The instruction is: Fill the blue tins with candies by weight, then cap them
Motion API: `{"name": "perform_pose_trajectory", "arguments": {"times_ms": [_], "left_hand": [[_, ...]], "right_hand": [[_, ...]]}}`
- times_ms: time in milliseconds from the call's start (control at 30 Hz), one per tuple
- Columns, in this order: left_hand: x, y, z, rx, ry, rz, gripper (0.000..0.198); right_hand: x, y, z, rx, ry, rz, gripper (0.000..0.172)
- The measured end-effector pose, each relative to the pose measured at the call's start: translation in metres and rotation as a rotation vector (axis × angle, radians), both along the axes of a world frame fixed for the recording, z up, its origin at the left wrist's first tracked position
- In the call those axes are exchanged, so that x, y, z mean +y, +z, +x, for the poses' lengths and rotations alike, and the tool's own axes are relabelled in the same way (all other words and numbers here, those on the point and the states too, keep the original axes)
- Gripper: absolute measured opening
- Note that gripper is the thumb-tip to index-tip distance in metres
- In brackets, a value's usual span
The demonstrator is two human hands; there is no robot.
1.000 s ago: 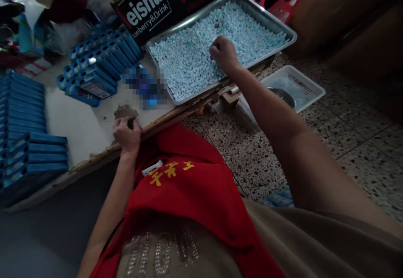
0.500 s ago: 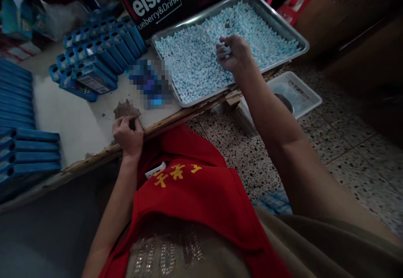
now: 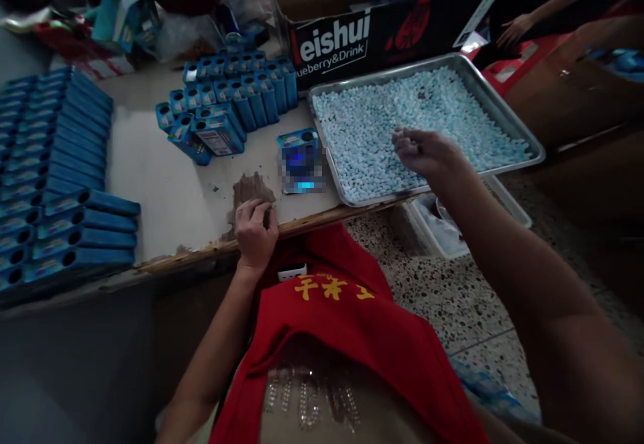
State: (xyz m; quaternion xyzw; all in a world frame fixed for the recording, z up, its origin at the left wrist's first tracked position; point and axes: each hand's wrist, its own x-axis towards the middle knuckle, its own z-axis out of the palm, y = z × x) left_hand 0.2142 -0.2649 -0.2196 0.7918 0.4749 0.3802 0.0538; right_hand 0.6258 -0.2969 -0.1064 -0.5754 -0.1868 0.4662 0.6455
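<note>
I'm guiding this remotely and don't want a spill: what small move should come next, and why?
Probably ease the right hand leftward across the tray toward the nearby blue box: it hovers over pale blue pieces, some seem to show in its curled grip, and that box stands beside the tray.

The left edge cuts off stacked blue cardboard boxes (image 3: 60, 142). Mid-frame, pixelation obscures a small dark-blue object (image 3: 300, 165). The curled right hand (image 3: 420, 149), right of centre, hides some rounded pale-blue pellets (image 3: 359, 142). Upper left, clutter blurs.
</note>
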Motion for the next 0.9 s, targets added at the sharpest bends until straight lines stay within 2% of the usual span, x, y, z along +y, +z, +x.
{"name": "perform_pose_trajectory", "arguments": {"times_ms": [167,367,500,633,700,900], "left_hand": [[-0.005,-0.001,-0.003,-0.003,-0.058,-0.002,0.020],[-0.008,0.002,-0.009,-0.003,-0.084,-0.002,0.018],[-0.010,0.013,-0.012,-0.069,-0.093,-0.029,0.015],[-0.009,0.029,-0.014,-0.125,-0.104,-0.069,0.012],[-0.005,0.035,-0.014,-0.125,-0.113,-0.062,0.013],[0.013,0.040,-0.013,-0.111,-0.116,-0.040,0.014]], "right_hand": [[-0.012,0.015,-0.009,0.140,0.068,-0.191,0.031],[0.010,0.015,-0.008,0.128,0.069,-0.252,0.026],[0.021,0.013,-0.016,0.025,0.149,-0.233,0.021],[0.028,0.020,-0.032,-0.150,0.371,-0.166,0.045],[0.034,0.026,-0.041,-0.173,0.434,-0.141,0.051],[0.061,0.039,-0.075,-0.243,0.530,-0.056,0.042]]}}
